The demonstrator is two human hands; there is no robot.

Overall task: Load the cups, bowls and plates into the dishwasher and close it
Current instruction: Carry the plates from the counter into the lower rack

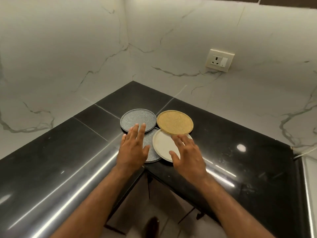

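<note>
Here, four round plates (175, 122) lie flat, face up, overlapping on the worktop (223, 134). Your left hand (133, 148) and right hand (187, 157) hover above, fingers spread.

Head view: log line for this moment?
left hand: open, over lower grey plate | right hand: open, over white plate | yellow plate: overlaps white plate

We see a home kitchen: black granite countertop (231, 134), marble-look wall tiles (68, 57), wall socket (220, 59), dinner plates (175, 122).
</note>
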